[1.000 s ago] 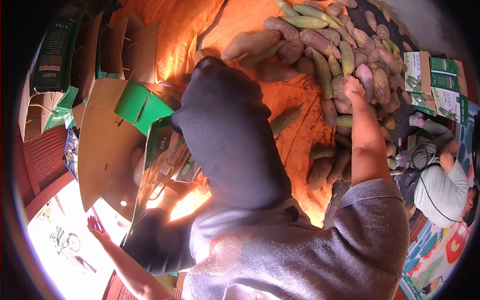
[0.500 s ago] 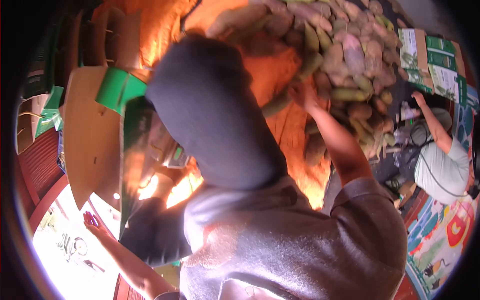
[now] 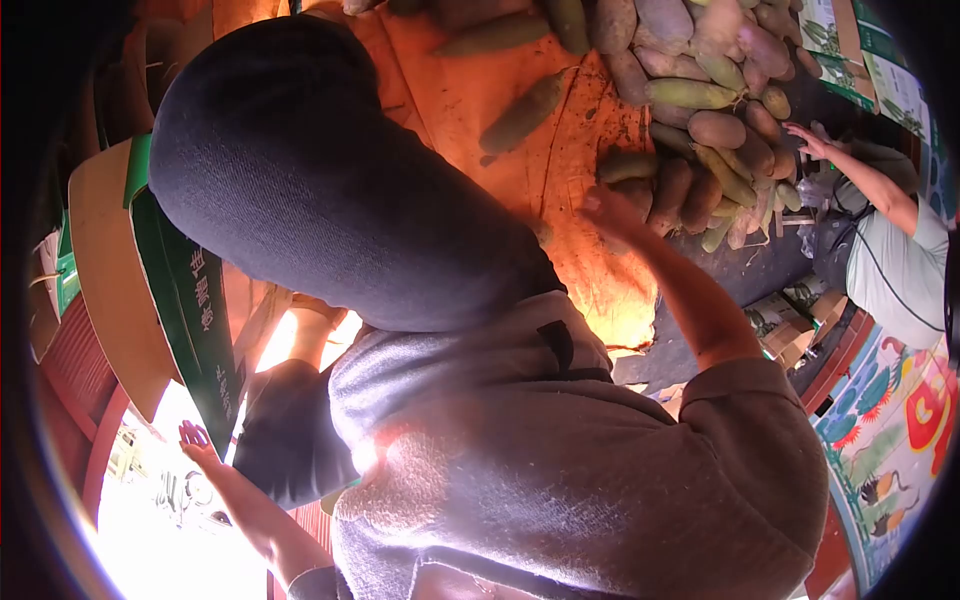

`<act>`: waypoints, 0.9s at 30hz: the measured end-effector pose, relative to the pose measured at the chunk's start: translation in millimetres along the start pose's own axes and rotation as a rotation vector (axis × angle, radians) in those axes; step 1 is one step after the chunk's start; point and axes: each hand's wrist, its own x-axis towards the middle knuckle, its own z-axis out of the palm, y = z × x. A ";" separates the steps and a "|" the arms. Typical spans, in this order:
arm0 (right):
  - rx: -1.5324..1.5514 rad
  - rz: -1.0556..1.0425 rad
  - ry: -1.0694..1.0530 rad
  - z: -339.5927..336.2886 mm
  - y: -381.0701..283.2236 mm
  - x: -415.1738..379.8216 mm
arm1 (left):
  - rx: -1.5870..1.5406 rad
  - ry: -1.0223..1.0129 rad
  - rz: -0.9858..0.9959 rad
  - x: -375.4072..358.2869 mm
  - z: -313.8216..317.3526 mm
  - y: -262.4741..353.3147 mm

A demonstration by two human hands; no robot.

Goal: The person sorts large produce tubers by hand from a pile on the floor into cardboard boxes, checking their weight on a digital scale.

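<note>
My right hand (image 3: 615,215) hovers over an orange cloth (image 3: 590,290) at the near edge of a heap of large, elongated gourd-like vegetables (image 3: 715,130). Its fingers are somewhat blurred but look apart, with nothing visible between them. A dull green gourd (image 3: 522,115) lies alone on the cloth, beyond this hand and to its left. Brownish gourds (image 3: 672,192) lie just right of the fingers. Over on the left, my left hand (image 3: 200,442) is stretched out with fingers spread, holding nothing. It is near the lower end of a green and brown cardboard box (image 3: 190,280).
My bent leg (image 3: 350,190) in dark trousers crosses the middle. At right, a person in a light shirt (image 3: 900,265) reaches an arm toward the heap. Stacked printed cartons (image 3: 890,75) stand at upper right, and a colourful mural panel (image 3: 885,440) is at lower right.
The view has tilted, so the cloth, heap and box sit differently in it. My right hand has come away from the green gourd, toward my body. My left hand stays spread.
</note>
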 end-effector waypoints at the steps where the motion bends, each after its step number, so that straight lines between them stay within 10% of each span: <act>1: -0.230 -0.201 0.176 22.1 -2.0 -8.0 | -0.011 0.009 -0.005 -4.5 2.5 2.0; 7: -0.287 -0.660 0.070 100.8 -35.5 21.9 | -0.033 0.012 0.024 -20.5 7.3 8.0; 13: -0.453 -0.460 -0.069 91.7 -64.3 21.8 | -0.051 0.007 0.017 -27.2 8.6 8.3; 25: 0.455 -0.018 0.368 29.0 -10.6 45.9 | -0.121 -0.055 0.051 -37.2 16.8 13.0; 27: -0.047 -0.055 0.820 -9.0 -9.6 17.0 | -0.126 -0.056 0.056 -36.6 14.3 13.3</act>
